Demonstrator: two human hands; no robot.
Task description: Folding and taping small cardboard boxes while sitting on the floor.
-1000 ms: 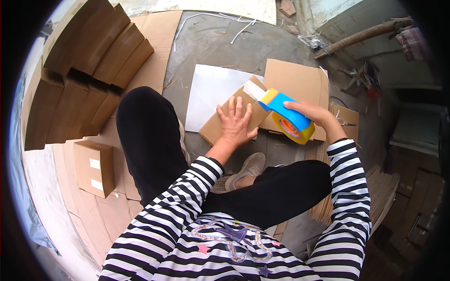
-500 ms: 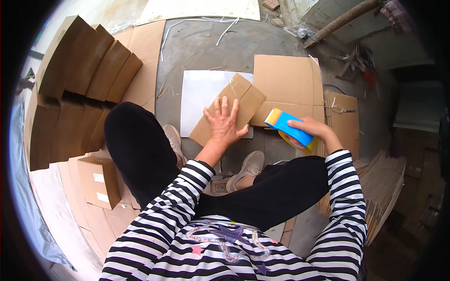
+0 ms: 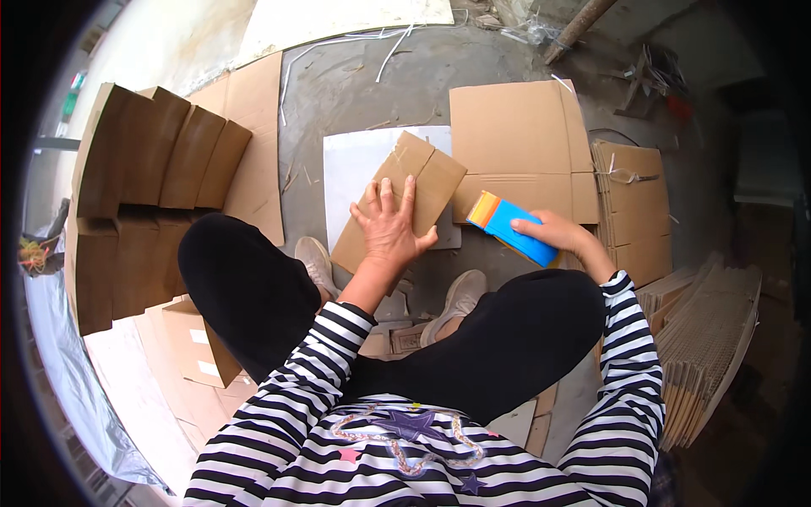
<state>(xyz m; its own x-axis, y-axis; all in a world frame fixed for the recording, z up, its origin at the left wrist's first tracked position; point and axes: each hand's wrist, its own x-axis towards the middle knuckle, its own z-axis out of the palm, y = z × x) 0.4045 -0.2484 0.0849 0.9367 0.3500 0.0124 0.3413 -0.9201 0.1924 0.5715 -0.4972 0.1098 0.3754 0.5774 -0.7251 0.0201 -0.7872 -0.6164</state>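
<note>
I have 1 view only, from the camera on my head, tilted steeply down over my striped-sleeved chest and black-trousered knees at the near edge. It faces the grey concrete floor point(image 3: 355, 84) ahead of me, close enough that my left hand point(image 3: 390, 228) and right hand point(image 3: 553, 232) sit mid-frame. The fisheye bends the stacked brown cardboard boxes point(image 3: 144, 169) at far left.

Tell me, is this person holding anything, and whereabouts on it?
The right hand grips a blue tape dispenser by its near end. The left hand holds nothing; it lies flat, palm down, on a small folded cardboard box.
</note>
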